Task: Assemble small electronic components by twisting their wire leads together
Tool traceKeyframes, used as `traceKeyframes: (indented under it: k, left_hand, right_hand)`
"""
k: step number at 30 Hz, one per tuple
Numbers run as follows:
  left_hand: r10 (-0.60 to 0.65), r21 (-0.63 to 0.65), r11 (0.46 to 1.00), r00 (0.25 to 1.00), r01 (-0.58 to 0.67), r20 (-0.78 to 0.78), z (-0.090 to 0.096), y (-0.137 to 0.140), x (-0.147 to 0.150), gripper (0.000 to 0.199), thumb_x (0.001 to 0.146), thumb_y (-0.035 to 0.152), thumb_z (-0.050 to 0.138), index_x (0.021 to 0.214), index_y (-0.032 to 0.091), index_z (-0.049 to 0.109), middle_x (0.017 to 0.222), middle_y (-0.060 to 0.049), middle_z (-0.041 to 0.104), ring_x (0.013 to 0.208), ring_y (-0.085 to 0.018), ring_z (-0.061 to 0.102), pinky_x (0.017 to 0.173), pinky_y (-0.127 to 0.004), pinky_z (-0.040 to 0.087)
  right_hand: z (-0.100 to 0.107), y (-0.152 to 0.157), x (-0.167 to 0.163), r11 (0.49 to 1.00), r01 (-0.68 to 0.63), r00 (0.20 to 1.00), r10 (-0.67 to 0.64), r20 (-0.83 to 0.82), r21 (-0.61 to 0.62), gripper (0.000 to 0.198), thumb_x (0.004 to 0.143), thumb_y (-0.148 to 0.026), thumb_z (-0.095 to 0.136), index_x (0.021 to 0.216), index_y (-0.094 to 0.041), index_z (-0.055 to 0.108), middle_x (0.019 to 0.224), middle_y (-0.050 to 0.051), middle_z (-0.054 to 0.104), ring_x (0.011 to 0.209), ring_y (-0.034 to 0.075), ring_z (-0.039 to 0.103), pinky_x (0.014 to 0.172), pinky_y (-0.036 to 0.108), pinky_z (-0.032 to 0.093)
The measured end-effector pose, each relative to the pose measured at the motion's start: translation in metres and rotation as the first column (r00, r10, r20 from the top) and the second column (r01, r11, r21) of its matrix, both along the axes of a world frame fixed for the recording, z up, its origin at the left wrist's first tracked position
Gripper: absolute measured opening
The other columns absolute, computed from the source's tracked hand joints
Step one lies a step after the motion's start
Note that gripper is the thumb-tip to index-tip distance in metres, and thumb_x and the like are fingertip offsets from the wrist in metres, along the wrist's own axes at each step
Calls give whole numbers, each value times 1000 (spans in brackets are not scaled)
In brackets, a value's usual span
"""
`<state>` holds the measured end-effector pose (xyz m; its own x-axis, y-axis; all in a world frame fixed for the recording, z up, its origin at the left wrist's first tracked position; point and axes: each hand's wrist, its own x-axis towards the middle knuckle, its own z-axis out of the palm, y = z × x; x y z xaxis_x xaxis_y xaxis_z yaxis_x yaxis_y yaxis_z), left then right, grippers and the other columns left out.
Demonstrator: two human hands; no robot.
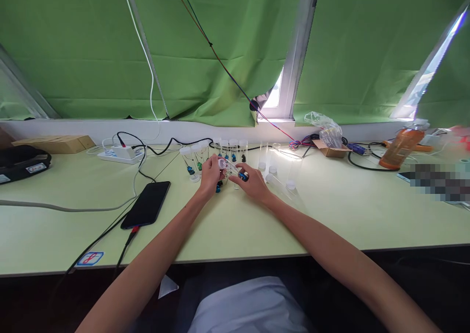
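Between my two hands is a clear tube [232, 167], lying aslant over the table. My left hand [210, 175] is closed round its white-capped end [221, 164]. My right hand [252, 182] grips the other end, where a small blue and black piece [243, 176] shows. Behind my hands stand several capped clear tubes [233, 147] with small blue, green or black pieces inside. Another blue piece [218, 188] shows beneath my left hand. Right of my right hand, several clear tubes with white ends [290, 184] stand or lie.
A black phone [147, 204] on a cable lies to the left, near a white power strip [123, 154]. At the back right are a small cardboard box [330, 149] with a plastic bag and an orange drink bottle [402, 147]. Cables run along the table's rear edge.
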<state>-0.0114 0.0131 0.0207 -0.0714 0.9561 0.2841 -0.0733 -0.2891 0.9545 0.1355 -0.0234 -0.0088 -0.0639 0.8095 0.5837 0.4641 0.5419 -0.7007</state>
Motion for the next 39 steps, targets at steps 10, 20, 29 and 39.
traceKeyframes:
  k: [10,20,29,39]
  left_hand:
    - [5,11,1000,993,-4,-118,-6,1,-2,43,90,60,43,78,19,52,45,3,42,37,-9,36,38,-21,24]
    - [96,104,992,941,-65,-326,-6,-3,-6,40,93,52,37,72,20,48,45,3,42,39,-11,39,42,-23,29]
    - [210,246,965,832,-92,-513,-1,-8,-2,36,93,45,39,73,20,54,55,1,51,55,-15,49,56,-26,36]
    - [272,254,955,796,-154,-540,-4,-2,-7,21,92,29,35,93,21,54,66,0,58,62,-18,58,62,-28,40]
  right_hand:
    - [-3,3,0,999,13,999,-14,32,30,42,80,-52,65,105,-19,71,77,2,67,66,15,57,68,27,46]
    - [-5,7,3,999,4,1000,-5,12,37,43,71,-48,74,103,-19,73,86,5,72,72,17,61,73,30,48]
    - [-1,6,5,999,39,999,-39,-5,11,43,66,-45,77,101,-20,72,81,2,70,67,15,59,69,29,47]
    - [-3,6,5,998,-68,998,68,17,14,48,66,-31,76,112,-20,68,90,3,71,68,14,60,69,28,48]
